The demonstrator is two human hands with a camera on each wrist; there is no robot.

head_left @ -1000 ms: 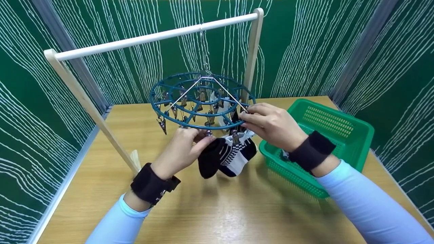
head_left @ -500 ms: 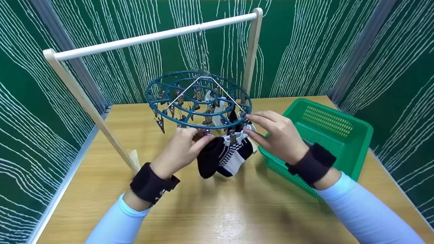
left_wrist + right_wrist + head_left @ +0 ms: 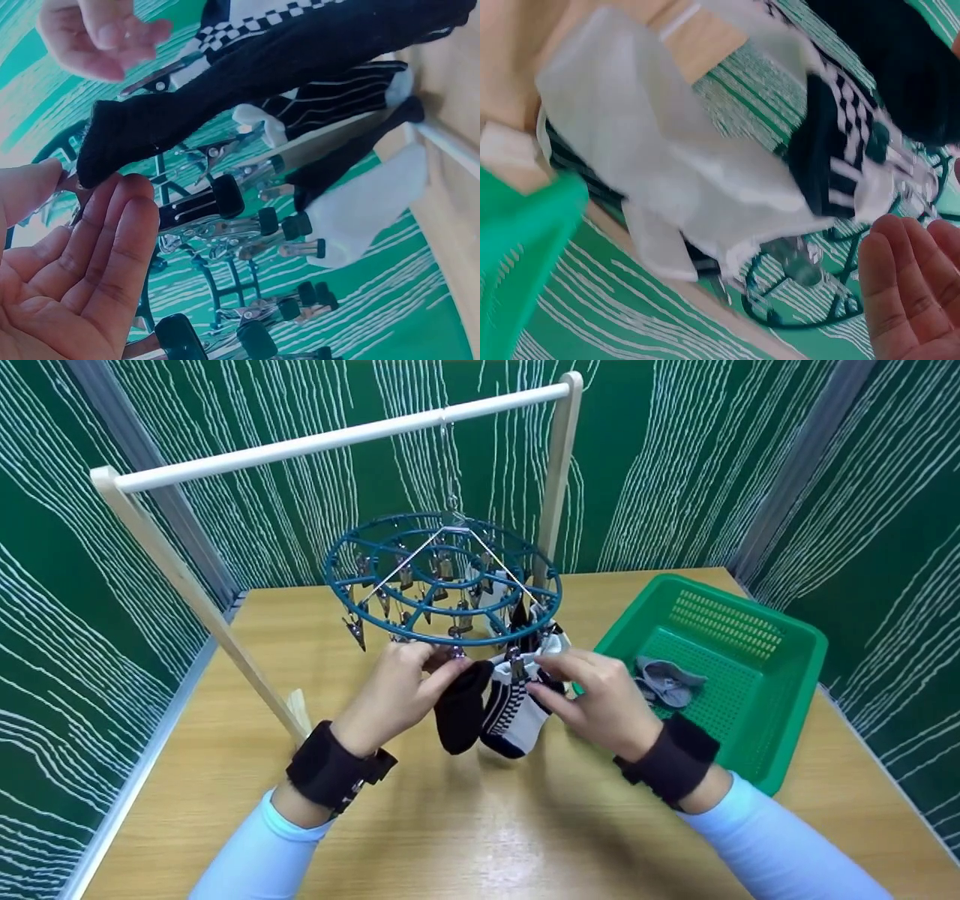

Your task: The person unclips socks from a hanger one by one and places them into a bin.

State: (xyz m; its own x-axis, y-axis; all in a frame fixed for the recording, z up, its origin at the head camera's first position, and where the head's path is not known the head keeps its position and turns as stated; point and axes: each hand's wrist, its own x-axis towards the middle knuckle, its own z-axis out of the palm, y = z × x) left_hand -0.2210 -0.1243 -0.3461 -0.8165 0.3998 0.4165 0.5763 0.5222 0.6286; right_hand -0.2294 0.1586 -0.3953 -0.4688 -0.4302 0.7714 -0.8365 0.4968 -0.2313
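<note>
My left hand [image 3: 390, 697] pinches a metal clip [image 3: 67, 187] between thumb and fingers at the front rim of the round blue hanger [image 3: 420, 634]. From that clip a black sock [image 3: 459, 716] hangs by its cuff. To its right, a white sock with a black checkered pattern [image 3: 516, 720] is held by another clip [image 3: 516, 660]. My right hand [image 3: 607, 701] is beside this sock's cuff, its fingers extended with nothing gripped in the right wrist view. A pale sock [image 3: 667, 150] and a black striped sock [image 3: 341, 97] hang farther round the hanger.
A white bar [image 3: 300, 446] on wooden posts [image 3: 562, 457] carries the hanger by a chain. Several unused clips [image 3: 355, 631] dangle at left. On the table [image 3: 450, 840], at right, a green basket [image 3: 802, 690] contains grey socks [image 3: 667, 682].
My right hand has left the hanger's right rim and come down and left to the checkered sock. The grey socks in the basket are now uncovered. My left hand stays in place.
</note>
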